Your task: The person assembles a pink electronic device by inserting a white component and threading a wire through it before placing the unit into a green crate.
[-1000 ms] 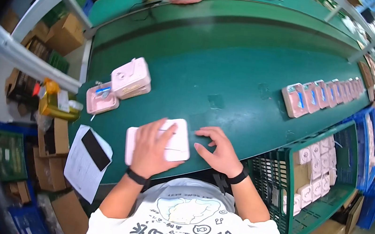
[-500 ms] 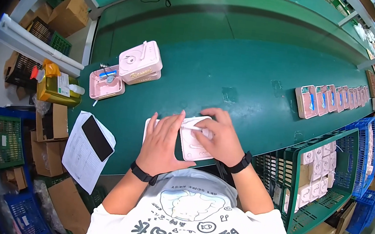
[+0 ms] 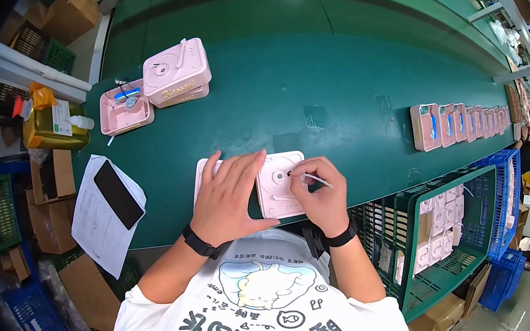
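Your right hand point(image 3: 324, 197) has shifted right, exposing the pink right box's point(image 3: 272, 195) dial point(image 3: 279, 177); work's now at the right edge, fingertips pinching a white stick point(image 3: 318, 180). Left hand point(image 3: 230, 186) spread flat over the pink left box point(image 3: 199, 177), near side of table point(image 3: 350, 130).

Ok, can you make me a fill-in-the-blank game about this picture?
The right hand pinches a thin piece coloured ____.
The flat black rectangle lies on a printed sheet of ____.
The row of open pink boxes stands on the table's ____ side.
The crate closest to the right hand is coloured ____.

Missing words: white; paper; right; green.
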{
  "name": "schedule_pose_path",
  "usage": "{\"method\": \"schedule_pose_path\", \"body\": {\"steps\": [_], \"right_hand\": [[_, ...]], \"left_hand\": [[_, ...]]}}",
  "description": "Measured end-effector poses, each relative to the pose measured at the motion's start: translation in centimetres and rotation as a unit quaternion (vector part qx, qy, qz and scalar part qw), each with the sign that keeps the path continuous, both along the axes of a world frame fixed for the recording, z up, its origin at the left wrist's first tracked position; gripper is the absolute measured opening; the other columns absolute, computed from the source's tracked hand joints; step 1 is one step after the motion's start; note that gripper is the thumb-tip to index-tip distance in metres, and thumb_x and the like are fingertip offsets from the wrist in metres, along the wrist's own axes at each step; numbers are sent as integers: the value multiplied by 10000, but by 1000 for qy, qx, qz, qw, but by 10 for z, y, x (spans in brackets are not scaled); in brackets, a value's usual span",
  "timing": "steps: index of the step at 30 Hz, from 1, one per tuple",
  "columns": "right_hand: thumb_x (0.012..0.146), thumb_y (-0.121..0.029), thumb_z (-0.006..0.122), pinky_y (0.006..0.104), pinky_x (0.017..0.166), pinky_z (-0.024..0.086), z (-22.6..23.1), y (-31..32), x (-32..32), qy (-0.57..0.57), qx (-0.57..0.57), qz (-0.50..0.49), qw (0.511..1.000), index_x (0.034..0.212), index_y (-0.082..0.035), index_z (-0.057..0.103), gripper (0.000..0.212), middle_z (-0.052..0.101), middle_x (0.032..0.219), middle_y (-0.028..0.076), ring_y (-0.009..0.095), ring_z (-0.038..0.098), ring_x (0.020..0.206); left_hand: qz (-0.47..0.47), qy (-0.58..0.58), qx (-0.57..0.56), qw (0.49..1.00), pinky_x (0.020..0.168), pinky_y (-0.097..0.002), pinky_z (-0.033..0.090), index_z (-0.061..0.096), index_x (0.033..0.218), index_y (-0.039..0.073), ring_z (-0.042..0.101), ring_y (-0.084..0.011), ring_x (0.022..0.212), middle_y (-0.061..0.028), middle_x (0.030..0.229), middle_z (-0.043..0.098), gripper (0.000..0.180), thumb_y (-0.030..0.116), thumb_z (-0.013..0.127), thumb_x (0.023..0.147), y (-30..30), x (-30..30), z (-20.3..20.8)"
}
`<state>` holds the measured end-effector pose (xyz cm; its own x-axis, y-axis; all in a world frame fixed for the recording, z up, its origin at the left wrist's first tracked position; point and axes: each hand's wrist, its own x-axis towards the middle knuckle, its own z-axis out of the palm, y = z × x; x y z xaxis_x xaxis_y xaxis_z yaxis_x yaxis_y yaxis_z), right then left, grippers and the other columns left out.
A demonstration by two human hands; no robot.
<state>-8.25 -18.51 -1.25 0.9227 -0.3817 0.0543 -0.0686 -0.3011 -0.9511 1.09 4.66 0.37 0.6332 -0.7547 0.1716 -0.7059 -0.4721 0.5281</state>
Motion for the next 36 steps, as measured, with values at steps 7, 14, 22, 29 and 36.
{"method": "schedule_pose_path", "body": {"steps": [7, 14, 22, 29, 36], "right_hand": [[964, 12, 847, 267, 820, 539, 3, 1, 3, 42, 0, 9, 999, 1014, -40, 767, 107, 764, 1055, 18, 104, 658, 896], [964, -3, 853, 278, 814, 543, 7, 0, -1, 42, -42, 10, 998, 1085, -44, 755, 160, 775, 1018, 15, 108, 658, 873], [960, -8, 866, 308, 811, 570, 19, 14, 4, 55, -85, 0, 995, 1168, -38, 757, 237, 816, 1033, 43, 143, 696, 870], [938, -4, 870, 386, 755, 585, 17, 1, -7, -32, -181, 41, 982, 1091, -64, 809, 176, 817, 1001, 73, 272, 717, 855], [941, 10, 879, 349, 767, 614, 17, 8, -2, 23, -181, 13, 983, 1073, -48, 836, 150, 849, 1022, 83, 226, 753, 857]], "left_hand": [[0, 2, 0, 1000, 1365, -646, 304, 501, 1740, 44, 617, -333, 1485, -135, 1623, 653, 1339, 551, 1078, 644, 1, 1, -1], [1, 3, -1, 1000, 1363, -643, 312, 524, 1722, 40, 618, -348, 1482, -144, 1619, 657, 1327, 550, 1082, 632, 1, 1, -1], [2, -5, -2, 1000, 1357, -644, 325, 544, 1704, 37, 620, -345, 1475, -140, 1626, 656, 1306, 544, 1085, 628, 0, 0, -2], [3, -7, 0, 1000, 1358, -642, 324, 556, 1695, 38, 621, -342, 1475, -139, 1625, 658, 1293, 549, 1083, 630, 1, 0, -2], [5, -7, 4, 1000, 1362, -638, 317, 561, 1691, 42, 618, -340, 1478, -131, 1631, 656, 1283, 555, 1080, 635, 0, 0, -2]]}}
